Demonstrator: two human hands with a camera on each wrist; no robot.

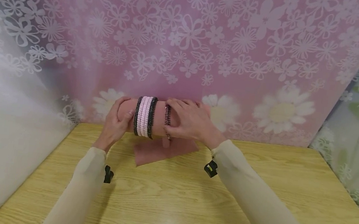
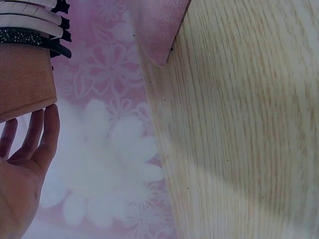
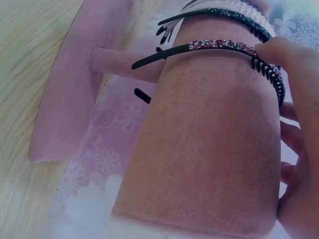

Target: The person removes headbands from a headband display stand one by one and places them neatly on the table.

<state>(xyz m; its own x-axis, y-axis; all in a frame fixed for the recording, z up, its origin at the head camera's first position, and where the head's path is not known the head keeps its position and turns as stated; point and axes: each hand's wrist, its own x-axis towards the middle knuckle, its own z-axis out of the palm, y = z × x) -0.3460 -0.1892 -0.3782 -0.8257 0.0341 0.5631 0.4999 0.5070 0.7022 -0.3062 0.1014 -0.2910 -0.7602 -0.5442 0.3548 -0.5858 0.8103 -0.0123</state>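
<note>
Pink roll stand (image 1: 160, 121), frame centre: left hand (image 1: 115, 123) gripping left end, right hand (image 1: 193, 120) pinching glittery headband (image 3: 222, 46); pale and black headbands (image 1: 145, 117) between hands

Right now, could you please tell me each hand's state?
Left hand: holding the left end of the pink roll.
Right hand: holding the sequined headband on that roll.

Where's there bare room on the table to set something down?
There's bare table between the left sleeve and right sleeve, in front of the pink base. Another patch lies right of the right sleeve, below the floral backdrop. Crowded: the roll, with headbands, left hand, right hand.
</note>
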